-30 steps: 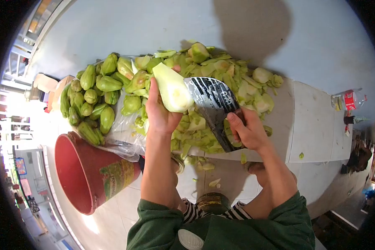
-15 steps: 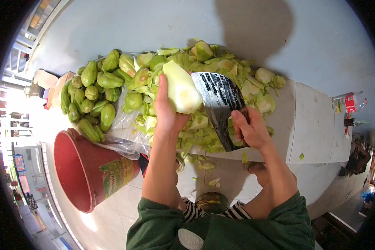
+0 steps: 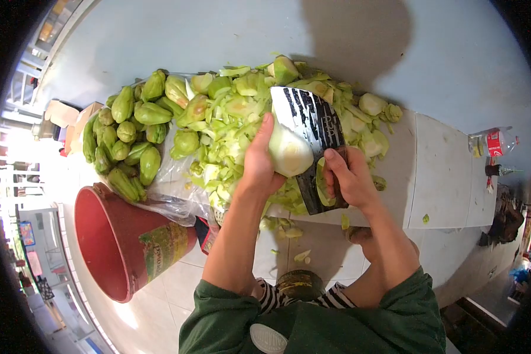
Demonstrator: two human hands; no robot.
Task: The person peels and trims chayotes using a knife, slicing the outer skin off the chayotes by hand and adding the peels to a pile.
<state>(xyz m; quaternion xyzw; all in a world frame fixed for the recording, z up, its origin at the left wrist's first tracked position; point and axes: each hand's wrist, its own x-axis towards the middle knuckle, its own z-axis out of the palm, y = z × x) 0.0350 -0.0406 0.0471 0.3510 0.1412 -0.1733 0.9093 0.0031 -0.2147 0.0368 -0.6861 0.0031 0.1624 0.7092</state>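
My left hand [image 3: 259, 158] is wrapped round a pale, peeled chayote [image 3: 292, 154], its blunt end facing me. In my right hand [image 3: 353, 180] is a broad black-and-silver knife [image 3: 308, 121], gripped by its looped handle. The blade stands upright against the chayote's right side, partly behind it; whether its edge is in the flesh I cannot tell. Beneath both hands spreads a heap of green chayote peelings [image 3: 221, 153] and cut pieces. Whole unpeeled chayotes [image 3: 123, 131] are piled to the left of it.
A red bucket [image 3: 144, 227] lies tilted at the lower left, beside clear plastic sheeting [image 3: 177, 206]. On the tiled ledge [image 3: 439, 171] to the right lies a plastic bottle [image 3: 494, 143] with a red label. A pale wall [image 3: 218, 35] rises behind the heap.
My left hand and the chayote have moved right and slightly down, and the chayote has turned. The knife has swung more upright, its blade now overlapping behind the chayote.
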